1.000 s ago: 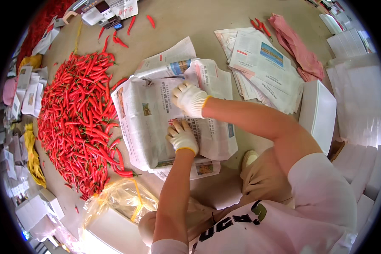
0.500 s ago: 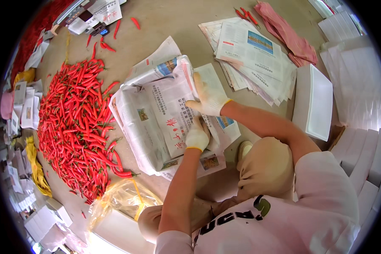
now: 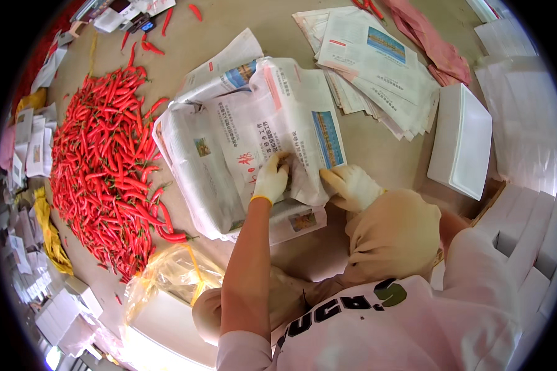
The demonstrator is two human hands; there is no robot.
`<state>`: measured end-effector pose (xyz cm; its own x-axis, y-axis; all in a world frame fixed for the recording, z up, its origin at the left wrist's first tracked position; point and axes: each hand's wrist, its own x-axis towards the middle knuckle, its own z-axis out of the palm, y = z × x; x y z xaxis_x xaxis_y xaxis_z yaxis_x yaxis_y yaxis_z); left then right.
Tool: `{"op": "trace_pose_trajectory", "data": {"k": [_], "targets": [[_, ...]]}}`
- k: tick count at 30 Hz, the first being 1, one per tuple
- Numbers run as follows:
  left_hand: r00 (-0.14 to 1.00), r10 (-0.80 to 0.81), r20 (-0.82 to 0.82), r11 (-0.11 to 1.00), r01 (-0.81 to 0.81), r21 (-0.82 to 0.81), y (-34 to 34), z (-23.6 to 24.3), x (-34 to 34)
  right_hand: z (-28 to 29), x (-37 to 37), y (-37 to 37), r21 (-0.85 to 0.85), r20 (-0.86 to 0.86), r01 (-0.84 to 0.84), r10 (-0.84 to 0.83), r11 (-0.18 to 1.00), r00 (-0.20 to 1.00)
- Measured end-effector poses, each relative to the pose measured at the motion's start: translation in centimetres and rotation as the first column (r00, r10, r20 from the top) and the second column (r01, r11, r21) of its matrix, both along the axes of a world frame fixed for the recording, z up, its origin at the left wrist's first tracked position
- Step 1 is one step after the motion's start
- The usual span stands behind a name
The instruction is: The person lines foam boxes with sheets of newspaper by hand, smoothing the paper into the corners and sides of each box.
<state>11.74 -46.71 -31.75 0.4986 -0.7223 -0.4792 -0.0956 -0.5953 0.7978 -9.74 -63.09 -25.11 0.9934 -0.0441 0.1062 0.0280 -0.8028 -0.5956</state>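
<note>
An open box lined with overlapping newspaper sheets (image 3: 232, 127) lies on the floor before me, its walls draped in paper. My left hand (image 3: 271, 178), in a white knit glove, has curled fingers on the paper inside the box's right part, gripping a crumpled fold. My right hand (image 3: 351, 187), also gloved, is at the lining's lower right outer edge, fingertips closed on the paper; my raised knee (image 3: 390, 235) partly hides that wrist. Left of the box is a large heap of red chilies (image 3: 105, 167).
Loose newspaper stack (image 3: 371, 62), pink cloth (image 3: 414, 40) and white foam box (image 3: 458, 142) lie at right, beside more white boxes (image 3: 520, 222). A plastic bag (image 3: 173, 278) is near my left knee, a yellow sack (image 3: 49, 229) at far left, with papers and a small device (image 3: 141, 23) behind.
My right hand has moved from the middle of the lining out to its lower right edge. My left hand has shifted slightly upward. The right paper flap now lies over that side.
</note>
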Motion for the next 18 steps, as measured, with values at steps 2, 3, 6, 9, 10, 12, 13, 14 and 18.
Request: {"op": "trace_pose_trajectory", "data": {"k": [2, 3, 6, 9, 10, 12, 13, 14, 18], "targets": [[0.999, 0.023, -0.027, 1.000, -0.023, 0.007, 0.0, -0.3, -0.3, 0.3, 0.5, -0.1, -0.017, 0.052, 0.078, -0.077, 0.997, 0.996], [1.000, 0.023, -0.005, 1.000, -0.023, 0.011, 0.2, -0.3, -0.3, -0.5, 0.4, -0.5, 0.028, 0.088, 0.063, -0.065, 0.998, 0.994], [0.994, -0.070, 0.084, 0.994, 0.062, 0.095, -0.5, 1.0, -0.5, 1.4, -0.5, -2.9, 0.057, 0.018, -0.087, 0.086, 0.995, 0.996], [0.960, -0.209, 0.187, 0.948, 0.152, 0.278, -1.4, 2.5, -0.7, 3.7, -1.2, -5.3, -0.101, 0.068, -0.127, 0.134, 0.987, 0.989], [0.946, -0.237, 0.222, 0.935, 0.161, 0.316, -1.6, 2.8, -1.2, 4.3, -1.3, -6.1, -0.141, 0.085, -0.138, 0.151, 0.980, 0.985], [0.910, -0.300, 0.285, 0.905, 0.176, 0.388, -2.0, 3.2, -2.2, 5.1, -1.0, -6.9, -0.101, -0.058, -0.161, 0.156, 0.982, 0.986], [0.885, -0.398, 0.240, 0.851, 0.258, 0.458, -2.5, 4.1, -2.1, 5.6, -0.3, -6.9, -0.070, -0.113, -0.171, 0.162, 0.983, 0.980], [0.836, -0.473, 0.279, 0.826, 0.311, 0.471, -2.5, 4.0, -2.6, 6.1, 0.2, -6.8, -0.039, -0.168, -0.177, 0.168, 0.983, 0.971], [0.729, -0.610, 0.311, 0.754, 0.413, 0.510, -2.8, 3.7, -3.8, 7.7, 2.5, -6.7, -0.002, -0.629, -0.114, 0.087, 0.993, 0.772]]}}
